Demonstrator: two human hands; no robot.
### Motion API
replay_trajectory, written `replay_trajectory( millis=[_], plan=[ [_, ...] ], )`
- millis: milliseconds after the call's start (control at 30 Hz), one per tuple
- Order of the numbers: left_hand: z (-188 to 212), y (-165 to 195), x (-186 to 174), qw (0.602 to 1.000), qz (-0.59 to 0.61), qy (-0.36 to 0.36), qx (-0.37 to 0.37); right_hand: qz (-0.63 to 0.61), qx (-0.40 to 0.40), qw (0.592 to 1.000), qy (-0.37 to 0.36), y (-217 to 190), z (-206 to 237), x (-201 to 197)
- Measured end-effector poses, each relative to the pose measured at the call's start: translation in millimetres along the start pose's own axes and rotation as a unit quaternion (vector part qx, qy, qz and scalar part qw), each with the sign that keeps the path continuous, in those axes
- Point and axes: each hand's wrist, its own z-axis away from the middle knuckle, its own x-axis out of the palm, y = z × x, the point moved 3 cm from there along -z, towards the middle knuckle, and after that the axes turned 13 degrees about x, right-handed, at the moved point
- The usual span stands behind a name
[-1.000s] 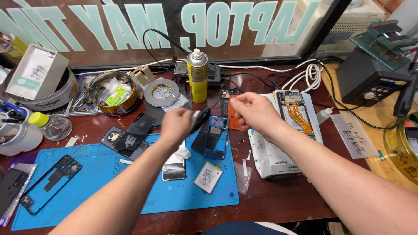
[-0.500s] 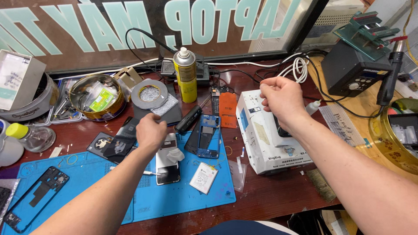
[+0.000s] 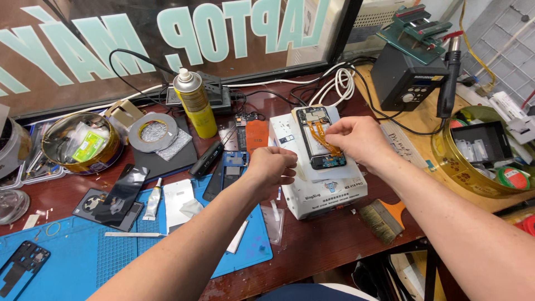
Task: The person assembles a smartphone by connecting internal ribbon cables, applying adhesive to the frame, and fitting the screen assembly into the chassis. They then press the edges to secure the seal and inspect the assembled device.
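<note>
Bench view, 1 camera, looking down.

Right hand (image 3: 356, 139), right of centre in the frame: fingers pinched together on the orange flex ribbon (image 3: 324, 136) of the opened phone (image 3: 319, 136). I judge it a fingertip grip on the ribbon; whether anything small is also held between the tips I cannot tell.

Left hand (image 3: 274, 167), centre of frame: curled into a loose fist just left of the phone, apart from it. What it encloses, if anything, I cannot tell.

The phone lies face-down with its back off, on the white box-shaped machine (image 3: 326, 187) at centre frame, long axis running away from me.

Notes on doing this step well, as I judge it:
1. Keep the pull on the ribbon low and along its length; a sharp upward bend would crease it.
2. The phone rests loose on the machine top, so the left hand ought to steady its lower edge.
3. Work from the connector end, not the middle of the ribbon.

Nearby: yellow spray can (image 3: 195, 104) upper left of centre, tape roll (image 3: 152, 131) left of it, brush (image 3: 384, 218) at the lower right of the machine, blue mat (image 3: 72, 251) lower left.
</note>
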Motion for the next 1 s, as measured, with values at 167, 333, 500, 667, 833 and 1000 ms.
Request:
replay_trajectory(
  millis=[167, 333, 500, 667, 833, 1000],
  plan=[
    [6, 1, 22, 0.997, -0.011, 0.051, -0.061, 0.036, -0.016, 0.999, -0.034, 1, 3, 12],
    [7, 1, 31, 0.995, -0.025, 0.064, -0.073, 0.057, -0.038, 0.996, -0.059, -4, 3, 23],
    [12, -2, 34, 0.992, -0.027, 0.088, -0.081, 0.111, -0.034, 0.992, -0.047, -8, 0, 27],
    [15, -5, 36, 0.990, -0.021, 0.101, -0.093, 0.156, -0.025, 0.987, -0.042, -14, 3, 26],
    [14, -8, 35, 0.990, -0.009, 0.099, -0.100, 0.196, -0.019, 0.980, -0.040, -22, 9, 25],
    [9, -13, 29, 0.986, 0.025, 0.100, -0.127, 0.221, -0.055, 0.973, -0.036, -26, 13, 25]
  ],
)
